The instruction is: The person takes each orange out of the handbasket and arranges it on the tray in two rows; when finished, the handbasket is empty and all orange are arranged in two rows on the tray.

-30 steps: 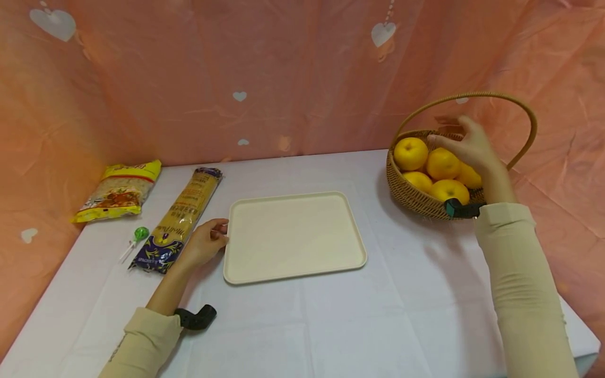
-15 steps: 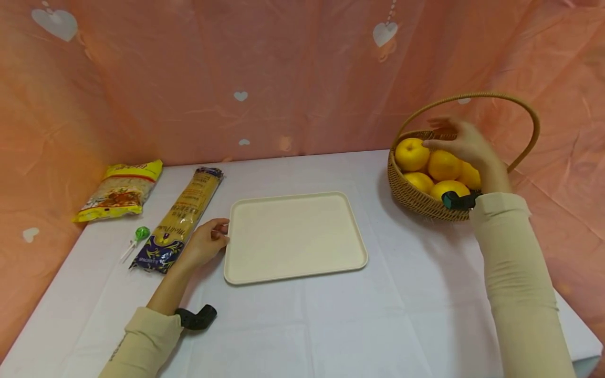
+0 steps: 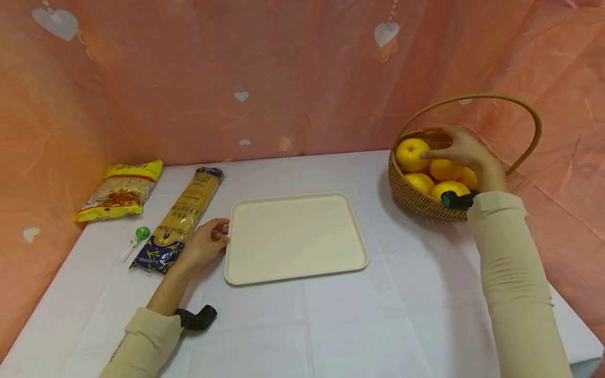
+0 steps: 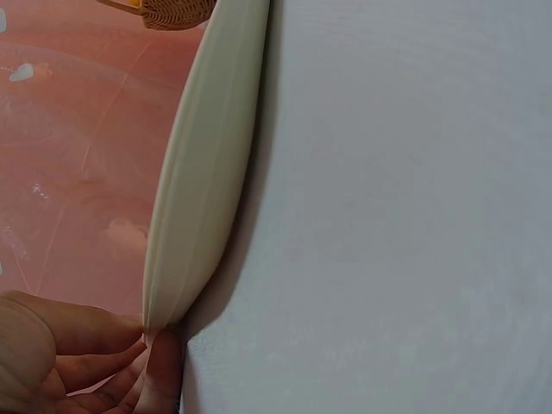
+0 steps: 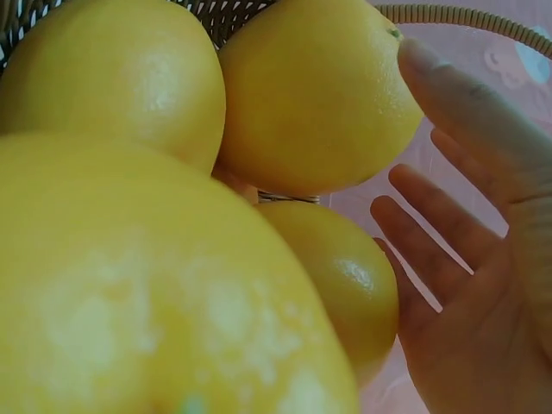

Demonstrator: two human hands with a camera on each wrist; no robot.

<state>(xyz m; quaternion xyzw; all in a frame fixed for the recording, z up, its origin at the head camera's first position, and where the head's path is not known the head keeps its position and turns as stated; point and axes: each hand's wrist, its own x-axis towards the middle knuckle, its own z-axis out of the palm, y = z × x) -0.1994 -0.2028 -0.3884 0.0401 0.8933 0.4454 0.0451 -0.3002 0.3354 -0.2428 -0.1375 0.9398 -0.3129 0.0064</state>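
My left hand (image 3: 207, 244) pinches the left edge of a cream rectangular tray (image 3: 296, 239) lying on the table. In the left wrist view, thumb and fingertips meet at the tray's corner rim (image 4: 194, 190). On the right, my right hand (image 3: 465, 151) reaches under the handle of a wicker basket (image 3: 410, 200) holding several round yellow oranges (image 3: 412, 154). From the right wrist, its fingers are spread and fairly straight, with the thumb tip right at the stem end of one orange (image 5: 319, 95). Another orange (image 5: 332, 276) lies just beside the fingers.
At the left lie a long spaghetti packet (image 3: 181, 215), a green lollipop (image 3: 141, 233) and a yellow-edged food bag (image 3: 120, 191). The basket's tall arched handle (image 3: 491, 95) rises around the right forearm's reach. A pink curtain (image 3: 302, 79) with hearts hangs behind the white-covered table.
My right hand has moved left and lower into the basket, its thumb now overlapping the fruit. The left hand and tray stay where they were.
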